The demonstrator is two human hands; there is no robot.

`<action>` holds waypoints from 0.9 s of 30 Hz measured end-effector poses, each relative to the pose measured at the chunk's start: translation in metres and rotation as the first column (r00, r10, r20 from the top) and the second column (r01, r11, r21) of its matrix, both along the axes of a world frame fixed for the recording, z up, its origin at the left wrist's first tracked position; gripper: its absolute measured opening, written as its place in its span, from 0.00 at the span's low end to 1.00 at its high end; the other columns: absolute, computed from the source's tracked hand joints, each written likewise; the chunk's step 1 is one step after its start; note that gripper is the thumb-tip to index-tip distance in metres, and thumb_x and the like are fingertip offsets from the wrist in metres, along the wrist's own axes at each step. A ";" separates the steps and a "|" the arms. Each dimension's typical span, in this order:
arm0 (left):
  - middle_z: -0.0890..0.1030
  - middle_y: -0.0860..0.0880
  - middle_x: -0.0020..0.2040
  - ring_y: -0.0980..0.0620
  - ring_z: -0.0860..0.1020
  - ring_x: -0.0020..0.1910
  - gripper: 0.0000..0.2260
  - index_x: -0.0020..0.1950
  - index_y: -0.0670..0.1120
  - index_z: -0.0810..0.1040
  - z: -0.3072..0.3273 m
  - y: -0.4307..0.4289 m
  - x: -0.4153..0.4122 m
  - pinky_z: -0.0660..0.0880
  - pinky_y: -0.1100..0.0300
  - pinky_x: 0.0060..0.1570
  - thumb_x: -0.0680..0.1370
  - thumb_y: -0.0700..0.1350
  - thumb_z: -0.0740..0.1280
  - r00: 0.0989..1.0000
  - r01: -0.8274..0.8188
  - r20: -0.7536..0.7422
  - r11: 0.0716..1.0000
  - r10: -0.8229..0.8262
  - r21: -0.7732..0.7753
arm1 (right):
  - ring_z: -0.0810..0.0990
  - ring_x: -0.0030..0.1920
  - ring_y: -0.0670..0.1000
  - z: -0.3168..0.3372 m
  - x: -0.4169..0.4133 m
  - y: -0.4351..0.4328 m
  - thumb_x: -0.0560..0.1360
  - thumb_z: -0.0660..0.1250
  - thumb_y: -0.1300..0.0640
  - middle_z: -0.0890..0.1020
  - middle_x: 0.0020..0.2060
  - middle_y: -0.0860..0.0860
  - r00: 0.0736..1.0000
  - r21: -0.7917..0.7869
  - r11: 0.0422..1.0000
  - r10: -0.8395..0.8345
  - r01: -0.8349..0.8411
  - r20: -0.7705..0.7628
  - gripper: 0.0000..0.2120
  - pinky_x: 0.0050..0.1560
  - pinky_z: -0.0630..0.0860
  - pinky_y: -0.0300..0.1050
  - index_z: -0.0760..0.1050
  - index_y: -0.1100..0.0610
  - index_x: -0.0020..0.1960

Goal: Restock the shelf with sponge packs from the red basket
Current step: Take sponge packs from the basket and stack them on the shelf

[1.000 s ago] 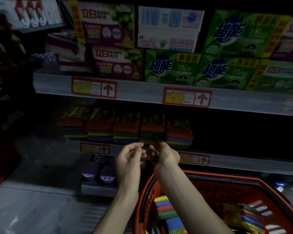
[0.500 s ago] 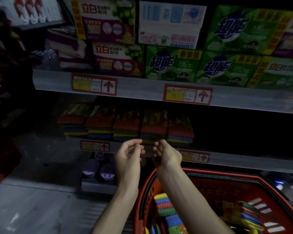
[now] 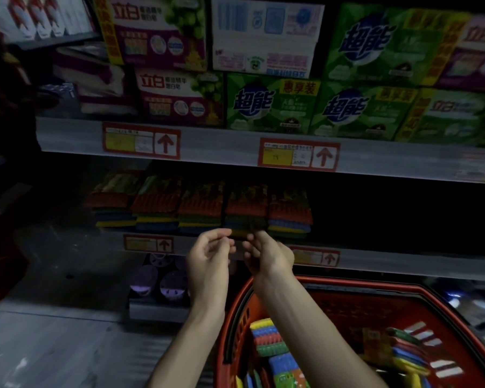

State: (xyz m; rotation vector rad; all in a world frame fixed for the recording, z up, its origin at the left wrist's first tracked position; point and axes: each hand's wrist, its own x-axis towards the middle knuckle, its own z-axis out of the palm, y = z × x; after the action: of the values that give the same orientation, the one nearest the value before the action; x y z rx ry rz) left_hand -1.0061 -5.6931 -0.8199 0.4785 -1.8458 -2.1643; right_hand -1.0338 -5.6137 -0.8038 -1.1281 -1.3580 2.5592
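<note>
Left hand (image 3: 207,256) is up with the fingers loosely curled and the thumb close to them. The gap is narrow and I can't see anything in it. Right hand (image 3: 269,254) is just beside it and curled too, but its fingertips (image 3: 254,237) overlap the dark lower edge of a pack. Honestly I can't tell if it's pinching something or just hanging there. Both hands sit just above the far left end of the red basket (image 3: 347,284), and the right forearm crosses over its left side.

Inside the basket, one bunch of colourful sponge packs (image 3: 266,340) leans by the left wall, partly hidden behind that forearm. A second bunch (image 3: 409,354) lies toward the right wall. The bottom of the frame cuts off the lowest ones.

Beyond the basket and a bit left of it, the shelf (image 3: 403,264) carries a row of packs (image 3: 202,211), five across, red bands on top. It's super dim, so the printing is unreadable. The stretch of shelf straight behind the basket is basically black, and I can't make out what's there.

The price tags (image 3: 149,243) on the shelf edge are blurry. Higher above the basket are green boxes (image 3: 272,105) and purple boxes (image 3: 179,99), with the top ones cut off by the frame. Low down to the basket's left are some round purple things (image 3: 157,281), too dark to identify.
</note>
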 end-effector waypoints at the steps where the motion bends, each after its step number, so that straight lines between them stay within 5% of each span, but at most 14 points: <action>1: 0.86 0.48 0.46 0.54 0.84 0.47 0.08 0.52 0.48 0.83 -0.001 0.001 -0.001 0.77 0.64 0.43 0.82 0.38 0.67 1.000 0.009 0.000 1.000 -0.009 -0.008 | 0.82 0.30 0.49 -0.001 0.003 0.002 0.79 0.71 0.63 0.85 0.31 0.53 1.000 0.002 1.000 0.014 -0.014 -0.015 0.05 0.29 0.77 0.39 0.78 0.61 0.44; 5: 0.85 0.47 0.46 0.55 0.84 0.46 0.07 0.52 0.48 0.83 -0.003 0.010 -0.004 0.77 0.66 0.43 0.81 0.37 0.67 0.999 0.050 0.008 0.998 -0.050 -0.043 | 0.86 0.35 0.50 -0.008 0.019 0.022 0.77 0.74 0.61 0.87 0.35 0.53 0.993 0.171 0.984 0.072 -0.056 -0.089 0.03 0.32 0.79 0.39 0.80 0.58 0.47; 10: 0.85 0.47 0.46 0.57 0.84 0.44 0.08 0.51 0.48 0.83 -0.005 0.024 -0.004 0.78 0.61 0.46 0.82 0.38 0.67 0.997 0.081 0.018 0.994 -0.080 -0.071 | 0.79 0.39 0.48 -0.017 0.030 0.077 0.78 0.72 0.60 0.82 0.38 0.51 0.962 0.616 0.778 0.058 0.124 -0.267 0.01 0.33 0.72 0.31 0.80 0.56 0.48; 13: 0.86 0.46 0.47 0.57 0.84 0.44 0.07 0.51 0.48 0.83 -0.006 0.028 -0.005 0.78 0.65 0.43 0.82 0.37 0.67 0.993 0.118 0.022 0.991 -0.117 -0.068 | 0.80 0.49 0.40 -0.019 0.028 0.105 0.78 0.71 0.60 0.83 0.49 0.48 0.947 0.757 0.642 0.152 0.124 -0.285 0.08 0.50 0.75 0.32 0.79 0.53 0.57; 18: 0.85 0.47 0.47 0.56 0.84 0.46 0.08 0.52 0.47 0.83 -0.007 0.039 -0.003 0.76 0.66 0.43 0.82 0.37 0.66 0.987 0.158 0.026 0.984 -0.157 -0.081 | 0.80 0.58 0.40 -0.017 0.016 0.112 0.77 0.73 0.56 0.83 0.55 0.43 0.930 0.805 0.592 0.269 0.044 -0.249 0.16 0.59 0.76 0.38 0.79 0.51 0.64; 22: 0.85 0.48 0.46 0.57 0.84 0.45 0.08 0.51 0.48 0.83 -0.009 0.044 -0.003 0.77 0.68 0.42 0.82 0.37 0.66 0.988 0.153 0.025 0.983 -0.151 -0.101 | 0.80 0.53 0.35 -0.019 0.007 0.107 0.77 0.73 0.56 0.83 0.51 0.39 0.929 0.776 0.630 0.260 0.043 -0.262 0.13 0.49 0.75 0.26 0.80 0.48 0.60; 27: 0.85 0.48 0.45 0.58 0.84 0.44 0.09 0.51 0.48 0.83 -0.009 0.045 -0.004 0.77 0.67 0.42 0.82 0.37 0.66 0.990 0.139 0.021 0.985 -0.138 -0.101 | 0.82 0.47 0.35 -0.024 -0.006 0.111 0.78 0.71 0.59 0.86 0.47 0.42 0.924 0.748 0.661 0.245 0.063 -0.294 0.09 0.43 0.74 0.26 0.83 0.49 0.56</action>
State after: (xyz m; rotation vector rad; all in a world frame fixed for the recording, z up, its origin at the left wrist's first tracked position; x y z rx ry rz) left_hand -1.0101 -5.6481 -0.8287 0.3541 -2.0419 -2.1433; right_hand -1.0395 -5.5030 -0.8276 -0.3897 -2.0682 1.7427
